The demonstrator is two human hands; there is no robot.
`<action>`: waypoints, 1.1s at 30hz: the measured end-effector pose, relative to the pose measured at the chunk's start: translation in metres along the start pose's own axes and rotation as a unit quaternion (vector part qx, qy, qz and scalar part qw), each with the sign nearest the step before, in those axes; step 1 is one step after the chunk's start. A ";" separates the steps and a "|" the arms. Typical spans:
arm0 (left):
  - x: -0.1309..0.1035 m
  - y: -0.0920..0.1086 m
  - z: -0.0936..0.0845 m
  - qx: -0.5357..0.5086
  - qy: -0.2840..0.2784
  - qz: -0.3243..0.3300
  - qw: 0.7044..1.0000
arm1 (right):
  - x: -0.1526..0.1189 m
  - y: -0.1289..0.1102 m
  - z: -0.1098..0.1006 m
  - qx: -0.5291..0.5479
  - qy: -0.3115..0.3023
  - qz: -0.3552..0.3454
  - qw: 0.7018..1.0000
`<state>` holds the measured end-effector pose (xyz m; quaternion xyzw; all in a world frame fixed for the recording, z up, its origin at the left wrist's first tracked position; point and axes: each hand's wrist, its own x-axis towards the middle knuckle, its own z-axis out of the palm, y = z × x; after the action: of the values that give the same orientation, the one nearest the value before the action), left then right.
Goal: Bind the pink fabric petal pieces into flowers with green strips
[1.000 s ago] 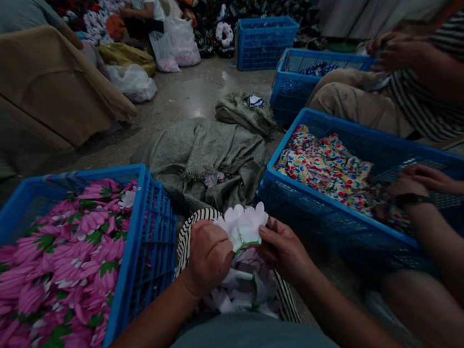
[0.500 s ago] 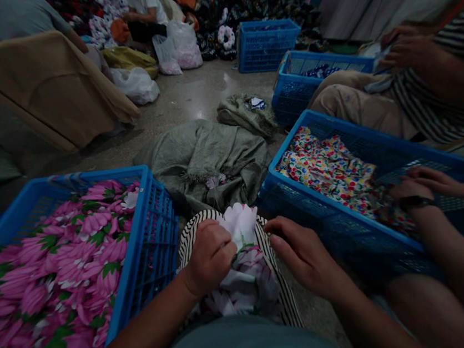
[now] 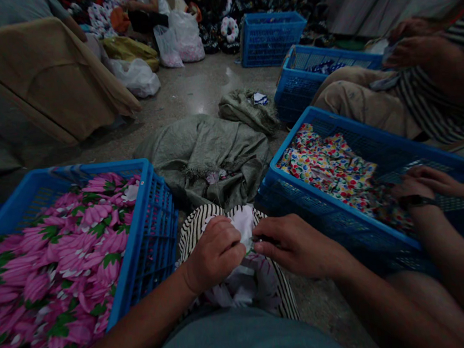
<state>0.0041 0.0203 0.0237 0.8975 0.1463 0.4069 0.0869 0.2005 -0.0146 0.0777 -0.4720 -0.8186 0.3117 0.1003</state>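
My left hand (image 3: 217, 252) is closed on the left side of a white fabric piece (image 3: 244, 224) above my lap. From the right, my right hand (image 3: 292, 242) pinches the edge of that same piece between thumb and fingers. Beneath the hands, more white and pink pieces (image 3: 239, 287) lie on black-and-white striped cloth (image 3: 195, 223). A blue crate (image 3: 148, 175) full of pink and green petal-shaped pieces (image 3: 73, 248) stands at the left.
A grey-green sack (image 3: 211, 143) lies ahead on the floor. At the right, another person's hands (image 3: 418, 189) reach into a blue crate (image 3: 322, 197) of colourful fabric (image 3: 327, 163). Other people sit farther back near crates and bags.
My right hand has moved left and taken hold of the white piece, next to my left hand. The view has shifted slightly.
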 end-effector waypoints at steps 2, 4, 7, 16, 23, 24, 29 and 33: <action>0.001 0.000 0.001 -0.012 0.010 -0.003 1.000 | 0.000 0.000 0.000 0.003 -0.001 -0.001 1.000; 0.002 0.001 0.001 -0.019 0.017 -0.008 1.000 | 0.000 0.001 0.000 0.011 -0.002 -0.005 1.000; 0.004 0.002 0.002 -0.026 0.019 -0.015 0.999 | 0.000 0.002 0.001 0.024 -0.003 -0.012 1.000; 0.005 0.002 0.003 -0.077 0.015 -0.048 0.996 | -0.002 0.005 0.003 0.038 0.002 -0.016 0.999; 0.007 0.006 0.004 -0.162 0.033 -0.142 0.976 | -0.002 0.004 0.002 0.052 0.015 -0.024 0.998; 0.008 0.007 0.004 -0.170 0.037 -0.150 0.973 | -0.002 0.004 0.002 0.056 0.018 -0.026 0.998; 0.009 0.009 0.005 -0.186 0.046 -0.168 0.967 | -0.002 0.005 0.004 0.108 0.033 -0.027 0.993; 0.008 0.009 0.006 -0.203 0.056 -0.211 0.955 | -0.009 0.011 0.009 0.292 0.074 -0.023 0.953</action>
<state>0.0148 0.0146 0.0280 0.7854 0.2515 0.4499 0.3427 0.2088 -0.0217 0.0655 -0.4245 -0.6926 0.4990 0.3019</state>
